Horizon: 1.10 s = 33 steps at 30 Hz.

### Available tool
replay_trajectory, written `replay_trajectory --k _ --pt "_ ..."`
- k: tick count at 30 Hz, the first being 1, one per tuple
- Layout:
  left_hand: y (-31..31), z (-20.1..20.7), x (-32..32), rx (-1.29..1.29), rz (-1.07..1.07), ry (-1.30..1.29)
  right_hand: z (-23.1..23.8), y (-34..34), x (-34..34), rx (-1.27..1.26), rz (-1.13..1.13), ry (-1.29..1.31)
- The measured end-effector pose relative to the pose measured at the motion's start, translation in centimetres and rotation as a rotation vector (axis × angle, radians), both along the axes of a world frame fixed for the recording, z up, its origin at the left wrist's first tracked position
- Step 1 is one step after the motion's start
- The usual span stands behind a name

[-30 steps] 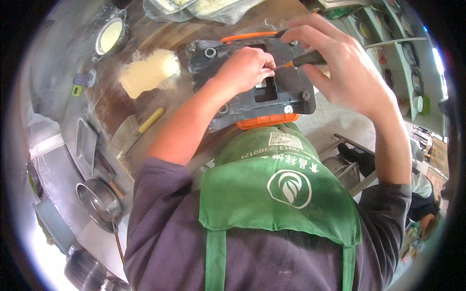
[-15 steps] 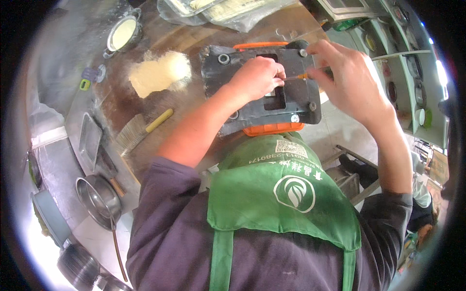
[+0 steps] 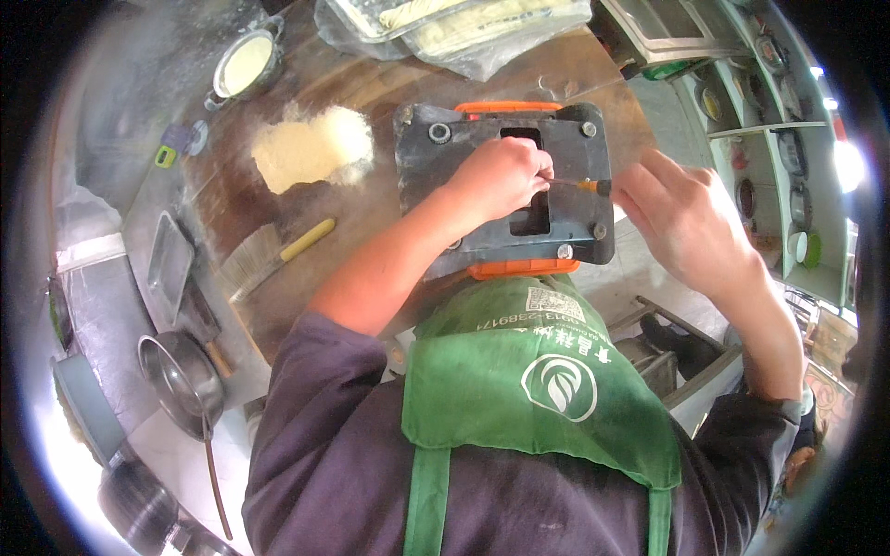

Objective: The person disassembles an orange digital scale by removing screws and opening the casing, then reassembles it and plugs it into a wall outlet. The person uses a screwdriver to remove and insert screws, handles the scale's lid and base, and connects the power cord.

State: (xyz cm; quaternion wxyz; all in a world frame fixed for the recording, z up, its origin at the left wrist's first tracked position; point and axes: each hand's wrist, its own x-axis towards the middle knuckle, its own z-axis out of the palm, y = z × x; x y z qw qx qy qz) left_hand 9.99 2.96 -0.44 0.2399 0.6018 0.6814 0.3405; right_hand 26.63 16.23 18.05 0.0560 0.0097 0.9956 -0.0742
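Observation:
A black device with orange edges, like an upturned weighing scale [image 3: 464,232], lies bottom up on the table's near edge, with round feet at its corners and a recess in the middle. My right hand [image 3: 686,208] is closed round the dark end of a screwdriver [image 3: 590,186] with a yellow-orange collar. The thin shaft points left toward my left hand [image 3: 505,176]. Over the recess, my left fingers are pinched together at the shaft's tip. Whether they also hold a small part is hidden.
Flour [image 3: 311,148] is spread on the wooden table [image 3: 371,93], with a brush [image 3: 278,255] before it. A pot [image 3: 246,67] stands far left. Plastic-covered trays [image 3: 491,32] lie at the back. Left are a metal tray [image 3: 171,264] and a saucepan [image 3: 184,380]; shelves [image 3: 769,130] stand right.
The view has shifted a little, so the scene sits lower. My right hand has closed round the screwdriver's handle, its fingers more curled than before. My left hand stays over the recess.

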Motion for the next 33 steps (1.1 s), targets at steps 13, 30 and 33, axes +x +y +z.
replay_trajectory --k 13,30,33 --pt "-0.8 1.1 0.6 0.026 0.049 0.011 -1.0 -0.8 0.0 -0.125 -0.013 0.206" --pt "-8.2 -3.7 -9.0 0.181 0.783 -0.337 -1.0 -1.0 -0.8 -0.157 -0.200 0.160" --pt "-8.3 -3.7 -9.5 0.239 0.732 -0.307 -0.3 -0.8 -1.2 -0.239 -0.132 0.074"
